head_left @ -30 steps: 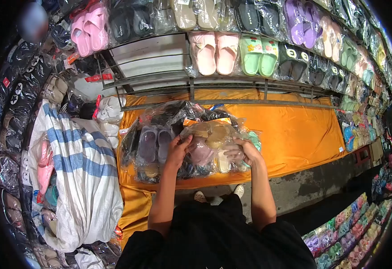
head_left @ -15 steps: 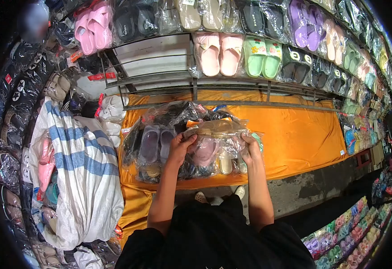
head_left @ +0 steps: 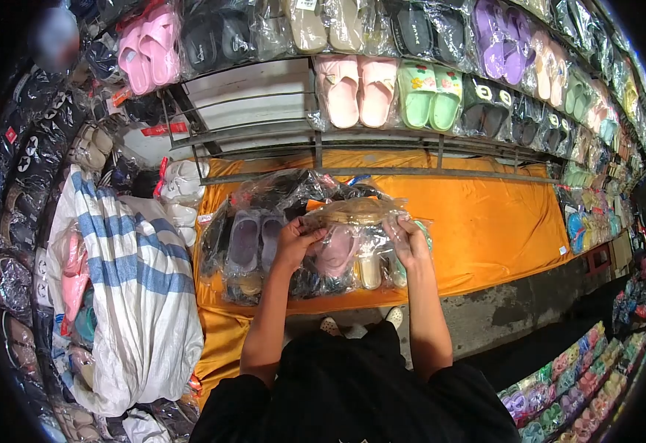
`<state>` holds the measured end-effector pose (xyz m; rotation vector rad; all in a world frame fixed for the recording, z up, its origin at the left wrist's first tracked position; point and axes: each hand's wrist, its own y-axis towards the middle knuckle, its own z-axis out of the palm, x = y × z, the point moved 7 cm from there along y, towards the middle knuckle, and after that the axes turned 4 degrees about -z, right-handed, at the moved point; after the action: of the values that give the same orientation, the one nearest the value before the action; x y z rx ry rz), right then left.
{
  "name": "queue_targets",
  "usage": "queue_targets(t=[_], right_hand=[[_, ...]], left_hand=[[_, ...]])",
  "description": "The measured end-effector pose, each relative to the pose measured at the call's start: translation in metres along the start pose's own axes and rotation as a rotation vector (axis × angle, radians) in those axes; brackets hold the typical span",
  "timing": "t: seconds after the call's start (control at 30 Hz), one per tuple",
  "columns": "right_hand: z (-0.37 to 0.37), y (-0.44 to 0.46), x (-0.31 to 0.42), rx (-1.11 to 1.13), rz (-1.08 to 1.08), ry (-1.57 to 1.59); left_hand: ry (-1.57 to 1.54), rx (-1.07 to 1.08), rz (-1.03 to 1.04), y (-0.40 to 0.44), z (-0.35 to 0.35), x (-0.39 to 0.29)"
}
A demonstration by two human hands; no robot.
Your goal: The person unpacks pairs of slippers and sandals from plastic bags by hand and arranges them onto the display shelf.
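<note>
Here's the tan packet [head_left: 356,209], a clear bag with tan footwear inside, held out in front of you over the middle of the heap, its long side running across from hand to hand. It's seen nearly edge-on, so how the pair lies inside is hard to read, and whether its underside brushes the heap you can't tell from here.

Your left hand [head_left: 298,242] has its end: thumb and fingers pinched close on the plastic, hardly any gap. Your right hand [head_left: 410,240] has the other end, thumb and fingertips closed on the film there. So this one packet is lifted, held at both ends, and not set down.

Just under it, plenty remains in the heap: a grey-purple pair [head_left: 244,244] by your left hand, a mauve slipper [head_left: 337,252] between your wrists, a pale sandal [head_left: 370,271] beside that, all in clear wrapping. None of those is in your grip.

The heap sits on the orange cloth [head_left: 493,221], which stretches away to your right. Beyond it, the metal rack [head_left: 382,176] runs across, and above, a pale pink pair [head_left: 343,107] and a green pair [head_left: 417,107] are already on display, side by side. Off to your left slumps the striped sack [head_left: 145,310], with bagged footwear beside it.
</note>
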<state>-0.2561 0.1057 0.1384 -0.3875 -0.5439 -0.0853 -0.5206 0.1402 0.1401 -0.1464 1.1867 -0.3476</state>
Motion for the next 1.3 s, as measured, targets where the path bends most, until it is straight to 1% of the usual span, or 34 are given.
queue_targets(t=[0.07,0.1,0.17,0.2,0.27,0.3,0.33,0.4,0.43,0.47,0.5,0.53,0.57,0.6,0.63,0.7,0.73,0.8,0.83,0.9,0.93,0.97,1.0,1.03,1.07,1.1,1.13,1.17,1.2,1.23,1.27,1.3], right_hand=[[0.000,0.010,0.003,0.068,-0.066,-0.078],[-0.002,0.014,0.002,0.068,-0.066,-0.077],[-0.003,0.022,0.009,0.106,-0.177,-0.241],[0.000,0.024,0.010,0.110,-0.175,-0.241],[0.006,0.024,0.020,0.143,-0.310,-0.529],[0.001,0.028,0.025,0.121,-0.360,-0.648],[-0.004,0.032,0.027,0.119,-0.362,-0.648],[-0.001,0.034,0.031,0.179,-0.458,-0.859],[0.001,0.033,0.030,0.177,-0.458,-0.859],[0.003,0.031,0.031,0.158,-0.511,-0.945],[0.007,0.028,0.034,0.139,-0.566,-1.032],[0.005,0.029,0.033,0.138,-0.567,-1.033],[0.003,0.029,0.033,0.119,-0.598,-1.104],[0.002,0.028,0.034,0.101,-0.629,-1.175],[0.018,0.014,0.039,0.101,-0.629,-1.176],[0.038,-0.014,0.050,0.023,-0.558,-1.171],[0.035,-0.016,0.052,0.022,-0.557,-1.172],[0.034,-0.019,0.056,0.094,-0.584,-1.383],[0.030,-0.021,0.057,0.091,-0.583,-1.384],[0.032,-0.027,0.051,0.283,-0.636,-1.451],[0.024,-0.027,0.051,0.278,-0.635,-1.453],[0.019,-0.026,0.048,0.330,-0.638,-1.513],[0.020,-0.028,0.043,0.385,-0.640,-1.573],[0.018,-0.030,0.042,0.386,-0.638,-1.572],[0.019,-0.034,0.040,0.382,-0.700,-1.637],[0.020,-0.039,0.038,0.375,-0.762,-1.702],[0.019,-0.040,0.034,0.373,-0.761,-1.700],[0.019,-0.044,0.034,0.292,-0.902,-1.744],[0.021,-0.049,0.033,0.209,-1.044,-1.782],[0.022,-0.056,0.030,0.152,-1.140,-1.711],[0.021,-0.059,0.020,0.152,-1.139,-1.708],[0.011,-0.064,0.018,0.009,-1.159,-1.604]], left_hand=[[0.067,0.066,0.130,0.006,0.003,-0.011],[0.068,0.066,0.129,0.011,-0.001,-0.012],[0.253,0.033,0.190,0.021,-0.007,-0.019],[0.253,0.029,0.193,0.023,-0.009,-0.021],[0.368,-0.051,0.214,0.026,-0.016,-0.023],[0.368,-0.048,0.214,0.027,-0.016,-0.024],[0.428,-0.077,0.234,0.026,-0.018,-0.026],[0.490,-0.107,0.253,0.029,-0.021,-0.024],[0.472,-0.153,0.452,0.027,-0.020,-0.032],[0.449,-0.198,0.651,0.023,-0.020,-0.038],[0.448,-0.196,0.652,0.019,-0.017,-0.042],[0.517,-0.214,0.537,0.017,-0.014,-0.043],[0.583,-0.230,0.421,0.016,-0.013,-0.042],[0.582,-0.229,0.421,0.016,-0.013,-0.041],[0.562,-0.211,0.429,0.016,-0.013,-0.039],[0.541,-0.191,0.435,0.013,-0.013,-0.037],[0.563,-0.197,0.397,0.012,-0.015,-0.034],[0.585,-0.201,0.356,0.010,-0.018,-0.026],[0.555,-0.205,0.394,0.009,-0.021,-0.022],[0.527,-0.204,0.430,0.008,-0.026,-0.016],[0.408,-0.158,0.382,0.009,-0.029,-0.009],[0.290,-0.114,0.333,0.009,-0.032,-0.002],[0.290,-0.115,0.331,0.003,-0.030,-0.001],[0.422,-0.118,0.384,-0.004,-0.026,-0.004],[0.556,-0.119,0.435,-0.011,-0.021,-0.007],[0.558,-0.118,0.434,-0.015,-0.018,-0.006],[0.607,-0.061,0.477,-0.021,-0.010,-0.007],[0.656,-0.003,0.519,-0.026,-0.002,-0.006],[0.659,-0.004,0.518,-0.029,-0.004,0.000],[0.707,-0.031,0.580,-0.034,-0.004,0.003],[0.755,-0.057,0.642,-0.038,-0.004,0.006],[0.715,-0.080,0.644,-0.045,0.000,0.008]])
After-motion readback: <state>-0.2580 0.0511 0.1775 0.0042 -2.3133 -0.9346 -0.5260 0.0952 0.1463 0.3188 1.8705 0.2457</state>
